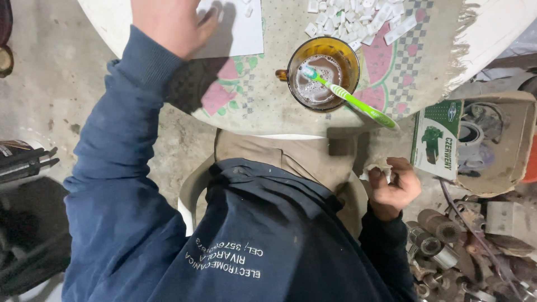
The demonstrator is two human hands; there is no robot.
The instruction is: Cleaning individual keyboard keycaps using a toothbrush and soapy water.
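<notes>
My left hand rests flat on a white sheet of paper at the far edge of the round table, fingers spread, holding nothing. My right hand is down beside my lap, below the table edge, closed on a small crumpled white cloth. On the table stands an amber glass mug of murky foamy liquid. A green and white toothbrush leans in it, bristles at the liquid, handle out over the table edge. Several small white plastic pieces lie in a heap behind the mug.
The table wears a patterned cloth with pink and green shapes. To the right, on the floor, an open cardboard box holds round metal parts. Rusty metal cylinders and parts lie at lower right. Dark tools lie at left.
</notes>
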